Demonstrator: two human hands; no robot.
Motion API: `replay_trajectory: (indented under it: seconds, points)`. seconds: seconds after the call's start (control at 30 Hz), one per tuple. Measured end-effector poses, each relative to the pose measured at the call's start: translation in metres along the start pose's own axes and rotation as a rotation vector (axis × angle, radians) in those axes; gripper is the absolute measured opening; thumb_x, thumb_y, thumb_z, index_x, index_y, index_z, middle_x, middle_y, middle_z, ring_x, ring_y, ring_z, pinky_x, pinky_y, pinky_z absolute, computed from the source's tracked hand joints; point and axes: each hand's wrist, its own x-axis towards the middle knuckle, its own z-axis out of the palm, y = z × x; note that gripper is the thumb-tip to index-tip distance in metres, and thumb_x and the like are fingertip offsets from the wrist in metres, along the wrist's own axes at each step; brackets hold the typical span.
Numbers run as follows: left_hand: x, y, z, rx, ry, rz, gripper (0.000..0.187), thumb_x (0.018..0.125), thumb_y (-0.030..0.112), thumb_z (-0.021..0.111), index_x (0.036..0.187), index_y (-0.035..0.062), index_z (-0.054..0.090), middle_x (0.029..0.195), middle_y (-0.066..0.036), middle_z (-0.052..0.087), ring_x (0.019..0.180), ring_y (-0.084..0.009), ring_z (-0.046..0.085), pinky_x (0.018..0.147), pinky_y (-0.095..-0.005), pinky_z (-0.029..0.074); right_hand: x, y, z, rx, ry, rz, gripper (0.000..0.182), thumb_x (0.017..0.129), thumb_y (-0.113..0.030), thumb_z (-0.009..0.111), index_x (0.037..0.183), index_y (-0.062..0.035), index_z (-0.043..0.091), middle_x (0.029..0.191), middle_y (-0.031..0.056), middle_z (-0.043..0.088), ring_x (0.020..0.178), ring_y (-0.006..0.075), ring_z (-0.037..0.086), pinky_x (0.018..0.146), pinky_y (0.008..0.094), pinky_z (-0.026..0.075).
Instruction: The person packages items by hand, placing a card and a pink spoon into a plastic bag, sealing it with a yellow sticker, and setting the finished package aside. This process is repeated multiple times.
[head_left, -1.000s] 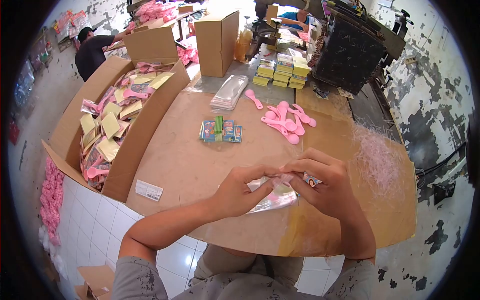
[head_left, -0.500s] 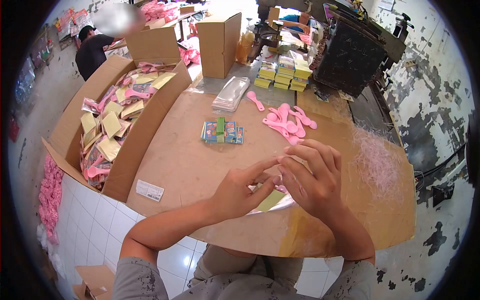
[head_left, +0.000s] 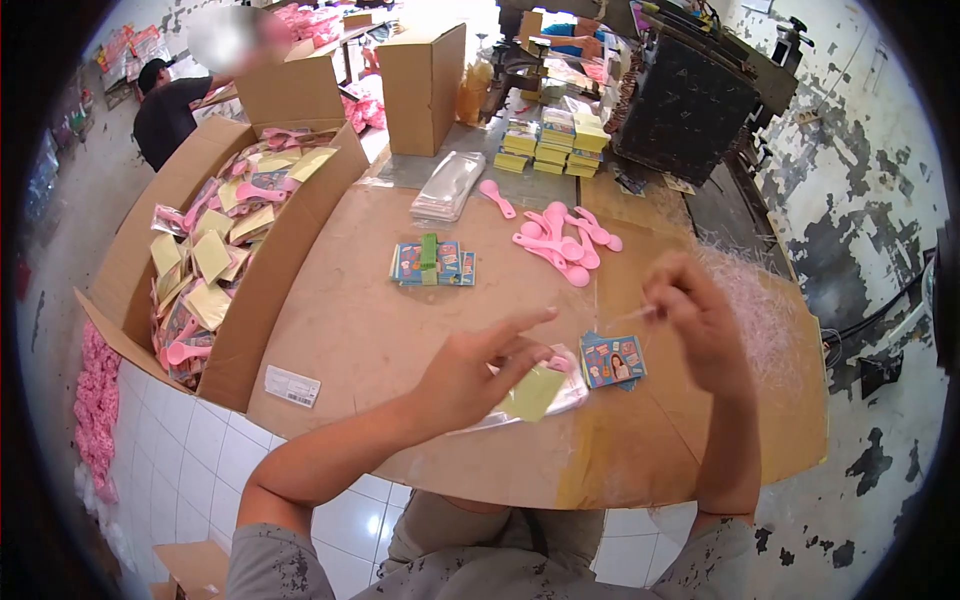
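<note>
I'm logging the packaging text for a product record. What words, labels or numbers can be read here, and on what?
None can be read.
White sticker on the big carton: print too small.
Picture cards by the right hand: text blurred.
Banded card bundle: text blurred.
Yellow booklet stacks: too small.
Black machine: faint chalk marks, illegible.

A cardboard-covered table (head_left: 400,330) stands on a white tiled floor (head_left: 180,450). Right of the table runs a white wall (head_left: 880,170) with peeling paint; behind the table stands a dark machine (head_left: 690,100).
</note>
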Motion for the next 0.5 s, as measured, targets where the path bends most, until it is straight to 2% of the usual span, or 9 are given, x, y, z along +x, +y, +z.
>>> replay_trajectory:
  seconds: [0.07,0.13,0.2,0.3,0.37,0.43,0.47,0.5]
  points:
    - [0.003,0.005,-0.004,-0.186,0.006,-0.113,0.038,0.107,0.013,0.061,0.142,0.0005,0.056,0.101,-0.01,0.079,0.096,-0.0094,0.071,0.082,-0.0262,0.055,-0.024,0.0,-0.052,0.375,-0.197,0.04,0.012,0.105,-0.011,0.054,0.096,-0.0033,0.056,0.077,0.0049,0.058,0.061,0.0096,0.056,0.051,0.0273,0.046]
    - [0.004,-0.002,-0.003,-0.296,0.004,-0.157,0.033,0.107,0.014,0.06,0.137,-0.0004,0.059,0.106,-0.011,0.078,0.102,-0.0104,0.07,0.085,-0.0255,0.055,-0.043,0.032,-0.118,0.628,-0.307,-0.122,0.009,0.102,-0.005,0.056,0.093,-0.0071,0.054,0.07,0.0055,0.055,0.048,0.0139,0.054,0.037,0.0282,0.037]
    - [0.004,-0.006,-0.001,-0.319,0.003,-0.192,0.029,0.108,0.014,0.059,0.132,-0.0014,0.061,0.109,-0.011,0.076,0.105,-0.011,0.069,0.088,-0.0252,0.054,-0.049,0.045,-0.15,0.263,-0.1,0.049,0.006,0.097,-0.001,0.057,0.101,-0.0049,0.058,0.082,0.0103,0.061,0.066,0.0191,0.061,0.055,0.0325,0.045]
    - [0.004,-0.008,0.0,-0.235,-0.002,-0.226,0.026,0.108,0.013,0.058,0.128,-0.003,0.063,0.112,-0.01,0.074,0.107,-0.0113,0.068,0.09,-0.0259,0.054,-0.054,0.062,-0.187,-0.284,0.203,0.296,0.024,0.091,0.007,0.057,0.113,-0.0016,0.064,0.101,0.0176,0.071,0.092,0.0269,0.071,0.082,0.0391,0.058]
    - [0.006,-0.008,0.0,-0.192,-0.007,-0.244,0.025,0.108,0.011,0.058,0.126,-0.0038,0.064,0.112,-0.01,0.073,0.106,-0.0116,0.068,0.092,-0.0269,0.054,-0.08,0.097,-0.213,-0.761,0.221,0.256,0.034,0.089,0.008,0.057,0.121,-0.0023,0.064,0.118,0.0182,0.067,0.115,0.0313,0.062,0.098,0.0405,0.049]
    - [0.007,-0.011,-0.001,-0.244,0.019,-0.204,0.023,0.107,0.009,0.057,0.125,-0.0039,0.066,0.112,-0.01,0.073,0.106,-0.0124,0.068,0.093,-0.0279,0.054,-0.094,0.109,-0.211,-1.233,0.229,0.213,0.045,0.086,0.01,0.056,0.128,-0.003,0.065,0.135,0.0188,0.063,0.138,0.0357,0.052,0.114,0.0419,0.041]
    - [0.006,-0.013,0.0,-0.274,0.033,-0.189,0.023,0.107,0.008,0.057,0.124,-0.004,0.066,0.113,-0.01,0.073,0.106,-0.0128,0.068,0.094,-0.0284,0.054,-0.1,0.108,-0.217,-1.179,0.224,0.184,0.045,0.085,0.01,0.058,0.128,-0.0029,0.065,0.136,0.019,0.063,0.137,0.0357,0.053,0.114,0.0411,0.041]
    - [0.007,-0.015,0.0,-0.271,0.033,-0.206,0.022,0.107,0.008,0.057,0.123,-0.004,0.067,0.113,-0.01,0.074,0.106,-0.0132,0.068,0.095,-0.0285,0.054,-0.091,0.072,-0.196,-1.123,0.221,0.156,0.045,0.085,0.009,0.059,0.128,-0.0028,0.065,0.136,0.0191,0.063,0.136,0.0357,0.054,0.113,0.0404,0.041]
